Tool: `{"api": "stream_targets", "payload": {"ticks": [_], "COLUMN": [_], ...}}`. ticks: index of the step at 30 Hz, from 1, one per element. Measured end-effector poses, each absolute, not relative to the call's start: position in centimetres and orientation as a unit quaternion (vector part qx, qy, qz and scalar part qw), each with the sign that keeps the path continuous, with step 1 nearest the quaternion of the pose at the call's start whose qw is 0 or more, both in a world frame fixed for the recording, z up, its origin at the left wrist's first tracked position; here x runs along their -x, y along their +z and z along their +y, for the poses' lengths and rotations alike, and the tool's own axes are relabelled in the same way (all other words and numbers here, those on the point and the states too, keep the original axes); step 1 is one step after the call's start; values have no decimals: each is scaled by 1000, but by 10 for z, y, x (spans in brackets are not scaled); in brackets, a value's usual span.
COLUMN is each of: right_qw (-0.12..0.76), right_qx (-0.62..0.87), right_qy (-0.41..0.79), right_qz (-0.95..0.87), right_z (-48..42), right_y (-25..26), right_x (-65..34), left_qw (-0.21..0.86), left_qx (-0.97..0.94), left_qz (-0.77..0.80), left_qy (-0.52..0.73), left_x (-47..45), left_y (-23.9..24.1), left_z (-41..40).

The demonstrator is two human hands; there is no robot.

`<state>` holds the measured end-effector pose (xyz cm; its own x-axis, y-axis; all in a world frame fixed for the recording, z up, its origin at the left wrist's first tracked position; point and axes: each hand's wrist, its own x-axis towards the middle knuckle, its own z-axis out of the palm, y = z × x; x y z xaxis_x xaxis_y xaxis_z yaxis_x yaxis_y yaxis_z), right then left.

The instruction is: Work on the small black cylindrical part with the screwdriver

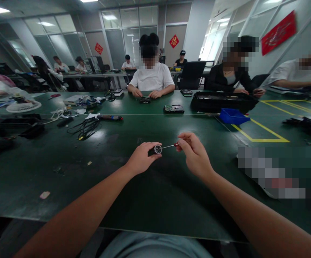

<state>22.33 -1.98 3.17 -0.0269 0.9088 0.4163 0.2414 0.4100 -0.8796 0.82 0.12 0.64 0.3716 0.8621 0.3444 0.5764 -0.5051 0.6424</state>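
Observation:
My left hand (142, 157) is closed around a small dark cylindrical part (158, 149), whose round, silvery open end faces me. In my right hand (194, 152) is a screwdriver (168, 146), gripped by its reddish handle. Its thin metal shaft points left, and the tip reaches the open end of the cylinder. Whether the tip sits on a screw inside is too small to tell. Both hands are just above the green table (161, 200).
Ahead lies a hard drive (174, 108), with a blue bin (234, 116) and long black casing (222, 102) to its right. Left are black cables (85, 127) and a pen-like tool (109, 117). A pixelated object (271, 175) lies right. Co-workers sit across the table.

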Motion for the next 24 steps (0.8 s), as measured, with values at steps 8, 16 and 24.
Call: {"api": "stream_targets", "payload": {"ticks": [8, 16, 24], "right_qw": [536, 604, 621], "right_qx": [461, 445, 452], "right_qy": [286, 460, 489], "right_qz": [-646, -475, -414], "right_z": [-23, -10, -6], "right_y": [36, 26, 20], "right_x": [-221, -217, -215], "left_qw": [218, 219, 208], "left_qx": [-803, -814, -818], "left_qz": [450, 427, 425], "left_qy": [325, 329, 328], "left_x": [-7, -7, -8], "left_y": [7, 6, 7], "left_z": [0, 1, 2]}}
